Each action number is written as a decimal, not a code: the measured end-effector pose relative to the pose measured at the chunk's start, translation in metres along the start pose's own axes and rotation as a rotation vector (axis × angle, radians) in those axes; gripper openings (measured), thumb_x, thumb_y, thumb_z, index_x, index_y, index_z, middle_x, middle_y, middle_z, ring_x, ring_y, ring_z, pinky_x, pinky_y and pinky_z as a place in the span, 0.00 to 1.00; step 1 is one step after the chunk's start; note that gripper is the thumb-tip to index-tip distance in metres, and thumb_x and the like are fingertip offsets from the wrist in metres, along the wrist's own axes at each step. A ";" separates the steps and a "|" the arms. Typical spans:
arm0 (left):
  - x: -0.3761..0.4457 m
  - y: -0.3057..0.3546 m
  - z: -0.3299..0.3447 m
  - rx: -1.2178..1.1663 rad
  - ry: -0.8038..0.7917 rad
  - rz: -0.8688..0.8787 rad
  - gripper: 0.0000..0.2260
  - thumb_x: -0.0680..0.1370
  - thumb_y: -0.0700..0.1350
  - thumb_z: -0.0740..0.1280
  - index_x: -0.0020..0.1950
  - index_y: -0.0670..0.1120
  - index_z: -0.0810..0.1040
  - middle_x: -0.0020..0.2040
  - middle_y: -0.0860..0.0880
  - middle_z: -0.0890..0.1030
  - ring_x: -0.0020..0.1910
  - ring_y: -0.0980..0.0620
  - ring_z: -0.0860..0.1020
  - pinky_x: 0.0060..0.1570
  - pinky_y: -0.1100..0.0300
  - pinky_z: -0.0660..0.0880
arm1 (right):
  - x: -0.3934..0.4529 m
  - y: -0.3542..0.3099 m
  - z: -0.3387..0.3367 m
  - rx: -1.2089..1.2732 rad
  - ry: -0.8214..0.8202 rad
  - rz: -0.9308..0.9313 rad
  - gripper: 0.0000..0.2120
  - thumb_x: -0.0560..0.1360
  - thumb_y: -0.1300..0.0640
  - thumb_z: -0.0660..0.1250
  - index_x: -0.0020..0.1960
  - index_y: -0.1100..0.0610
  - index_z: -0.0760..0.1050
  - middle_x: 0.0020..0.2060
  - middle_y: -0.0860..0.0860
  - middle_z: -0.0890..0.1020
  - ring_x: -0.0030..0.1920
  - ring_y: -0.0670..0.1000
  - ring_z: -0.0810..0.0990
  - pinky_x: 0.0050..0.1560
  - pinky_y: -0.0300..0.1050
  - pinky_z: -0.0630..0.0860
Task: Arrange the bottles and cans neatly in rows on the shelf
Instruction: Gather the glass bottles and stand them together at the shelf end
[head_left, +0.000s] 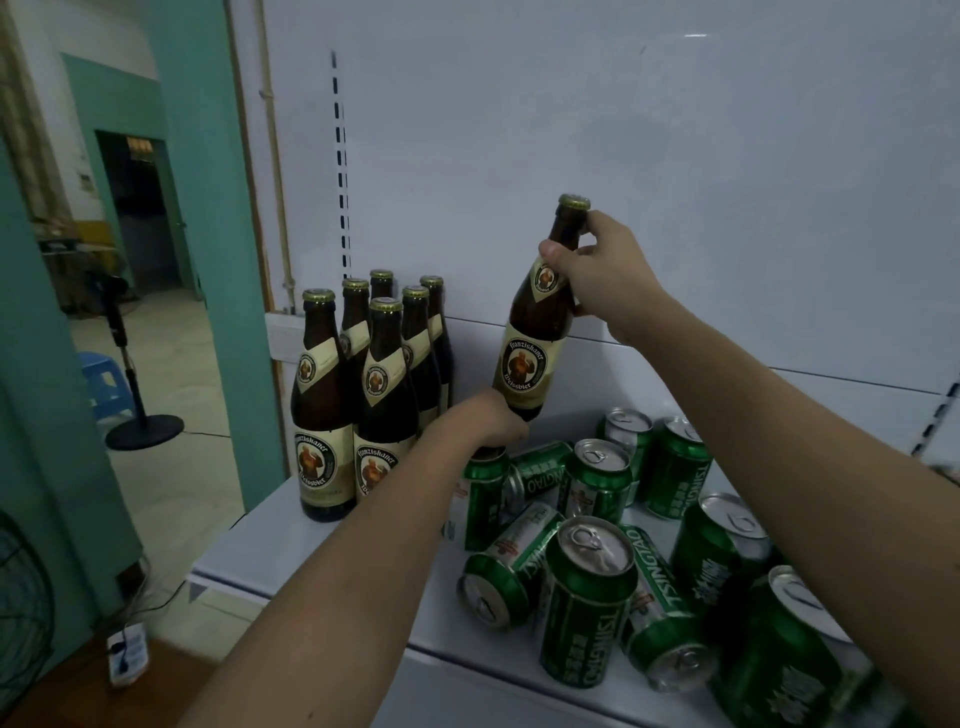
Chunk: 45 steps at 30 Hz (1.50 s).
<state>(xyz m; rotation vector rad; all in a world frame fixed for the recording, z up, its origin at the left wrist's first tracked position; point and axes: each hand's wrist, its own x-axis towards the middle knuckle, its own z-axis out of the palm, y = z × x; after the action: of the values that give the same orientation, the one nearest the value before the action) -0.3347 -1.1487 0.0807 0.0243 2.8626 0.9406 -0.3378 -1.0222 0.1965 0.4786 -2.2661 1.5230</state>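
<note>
Ten or so green cans (592, 597) crowd the near right part of a white shelf (270, 545), some upright, some lying on their sides, several touching or leaning on each other. The nearest ones are cut off by the lower right edge.

Two bare forearms reach over them from the bottom of the view. The left hand (483, 423) is curled over the top of one upright can (475, 499) at the left edge of the pile; its fingers are hidden behind the hand, so whether it grips the can cannot be told. Just above that hand, the right hand (597, 265) holds a brown bottle (540, 317) by its neck, thumb on the near side and fingers wrapped behind. The bottle is lifted off the shelf and tilted, its gold cap leaning right, its base just above the left hand.

To the left, six matching bottles (358, 389) stand upright in two tidy rows at the shelf's left end, running back to the white rear panel (675, 156).

Beyond the shelf's left side are a teal wall (208, 156), a tiled floor, a standing fan (124, 364), a blue stool (101, 379) and a dark doorway farther back.
</note>
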 end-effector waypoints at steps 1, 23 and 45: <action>-0.004 0.000 0.000 0.008 0.036 -0.003 0.10 0.79 0.45 0.64 0.40 0.44 0.69 0.35 0.46 0.70 0.34 0.50 0.70 0.31 0.61 0.63 | 0.001 0.002 0.003 0.007 0.001 0.001 0.10 0.80 0.54 0.68 0.58 0.55 0.71 0.51 0.58 0.81 0.52 0.57 0.82 0.57 0.62 0.80; -0.019 -0.008 -0.002 -0.225 0.209 0.081 0.13 0.80 0.51 0.63 0.42 0.44 0.68 0.36 0.46 0.69 0.33 0.48 0.69 0.35 0.56 0.63 | 0.023 0.060 0.076 -0.034 -0.102 0.102 0.07 0.76 0.57 0.73 0.52 0.58 0.78 0.48 0.55 0.82 0.53 0.57 0.82 0.51 0.54 0.80; -0.042 -0.032 0.023 -0.507 0.340 0.202 0.28 0.83 0.58 0.59 0.80 0.49 0.58 0.74 0.48 0.69 0.68 0.47 0.72 0.67 0.49 0.70 | 0.009 0.034 0.048 -0.384 -0.249 0.011 0.10 0.81 0.57 0.62 0.45 0.63 0.73 0.42 0.61 0.81 0.39 0.55 0.81 0.41 0.53 0.83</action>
<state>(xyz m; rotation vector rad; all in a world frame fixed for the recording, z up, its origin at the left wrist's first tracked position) -0.2891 -1.1635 0.0486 0.1144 2.8469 1.8468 -0.3676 -1.0548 0.1567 0.5664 -2.6730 1.0390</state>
